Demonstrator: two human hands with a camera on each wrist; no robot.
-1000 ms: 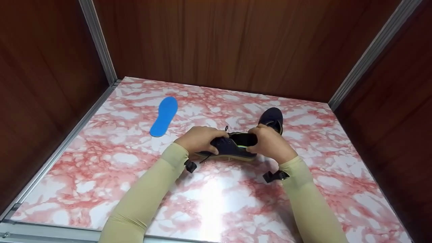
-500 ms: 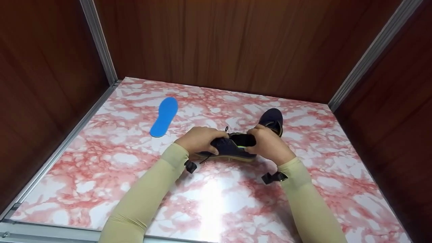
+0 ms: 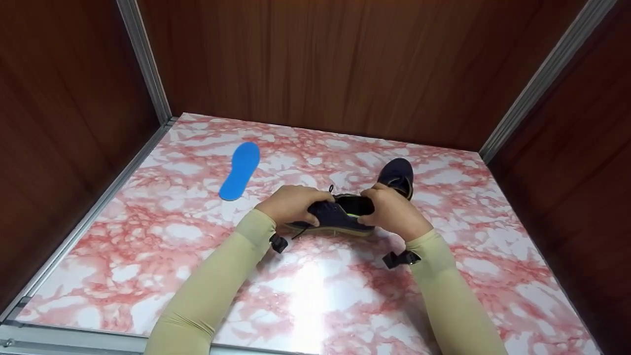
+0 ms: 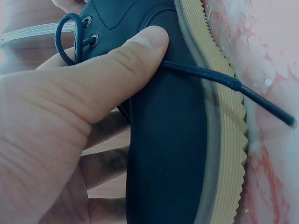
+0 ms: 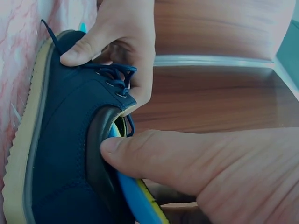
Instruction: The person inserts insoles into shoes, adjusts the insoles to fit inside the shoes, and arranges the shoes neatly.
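Note:
A dark navy lace-up shoe (image 3: 333, 215) with a tan ridged sole stands on the table, toe to the left. My left hand (image 3: 292, 203) grips its front part. In the left wrist view the thumb (image 4: 147, 44) presses the side by a loose lace (image 4: 201, 72), with the other fingers on the far side. My right hand (image 3: 392, 209) is at the shoe's opening, pinching an insole (image 5: 135, 196) with blue and yellow along its edge. The insole is partly inside the shoe; its front end is hidden. The right thumb overlaps the shoe's collar (image 5: 100, 144).
A blue insole (image 3: 240, 170) lies flat on the left of the red-and-white marbled table (image 3: 172, 246). A second dark shoe (image 3: 397, 175) stands just behind my right hand, toe toward the back. Brown wood-grain panels (image 3: 315, 64) with metal corner rails enclose the back and sides.
My right hand has shifted very slightly left at the shoe's opening over the last second. The left hand and the gripped shoe stay in place.

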